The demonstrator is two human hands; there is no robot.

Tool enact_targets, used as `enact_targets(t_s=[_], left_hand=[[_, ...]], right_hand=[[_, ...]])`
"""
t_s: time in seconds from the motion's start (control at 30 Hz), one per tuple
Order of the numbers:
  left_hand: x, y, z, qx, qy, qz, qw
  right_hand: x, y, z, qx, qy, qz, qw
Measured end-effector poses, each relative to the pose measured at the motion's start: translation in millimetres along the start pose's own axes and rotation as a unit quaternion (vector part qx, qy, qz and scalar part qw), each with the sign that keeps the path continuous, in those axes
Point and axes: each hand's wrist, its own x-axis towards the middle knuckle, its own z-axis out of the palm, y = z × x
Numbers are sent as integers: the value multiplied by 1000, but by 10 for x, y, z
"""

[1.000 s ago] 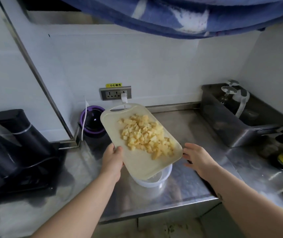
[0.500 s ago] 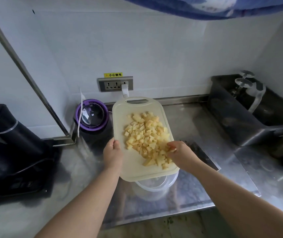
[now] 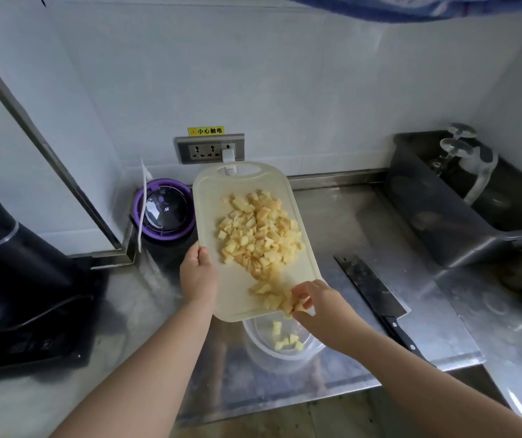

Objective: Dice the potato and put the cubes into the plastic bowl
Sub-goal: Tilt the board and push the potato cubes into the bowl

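L hand (image 3: 198,275) grips board's (image 3: 237,289) left edge; R hand (image 3: 319,303) curls round cubes (image 3: 269,300) at its near edge, above bowl (image 3: 272,363) holding few.

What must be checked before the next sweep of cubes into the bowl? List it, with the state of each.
1. Low edge of the cutting board over the plastic bowl: ok.
2. Grip of the left hand on the board's side: ok.
3. Board emptied: not ok, most potato cubes lie on it.
4. Cubes landing in the bowl: ok, a few lie inside.
5. The knife clear of the right hand: ok, lies apart to its right.
6. Whether the right hand pinches or pushes cubes: cannot tell.
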Motion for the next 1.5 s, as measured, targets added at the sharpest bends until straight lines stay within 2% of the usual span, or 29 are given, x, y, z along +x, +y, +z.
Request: enact_targets(t_s=[0.07, 0.17, 0.23, 0.43, 0.67, 1.0, 1.2, 1.27, 1.33, 1.4, 1.43, 1.5], left_hand=[[-8, -7, -1, -6, -1, 3, 1000], [-31, -19, 1, -28, -5, 1, 1000], [-35, -42, -4, -38, -6, -2, 999], [-6, -95, -12, -33, -2, 1, 999], [6, -111, -52, -21, 6, 23, 1000], [-67, -57, -35, 10, 63, 57, 996], [-95, -61, -30, 19, 73, 68, 995], [-95, -71, -30, 25, 74, 75, 994], [-95, -82, -32, 28, 74, 83, 993], [-91, -89, -29, 26, 74, 87, 993], [-88, -94, -25, 26, 73, 90, 993], [-92, -101, -18, 31, 73, 98, 992]], right_hand=[[54, -37, -164, -8, 22, -4, 1000], [334, -157, -512, 10, 119, 6, 993], [615, -244, -708, 22, 144, 11, 989], [1138, -302, -678, -1, 30, 36, 999], [959, -153, -377, -6, 27, 54, 998], [407, 5, -81, -27, 6, 24, 999], [112, 71, -37, -41, -52, 7, 998], [98, 13, -147, -59, -48, 2, 997], [128, -105, -260, -102, -1, -29, 994], [176, -275, -259, -155, 27, -113, 981], [199, -363, -191, -192, 22, -170, 966], [258, -463, 56, -293, 36, -293, 910]])
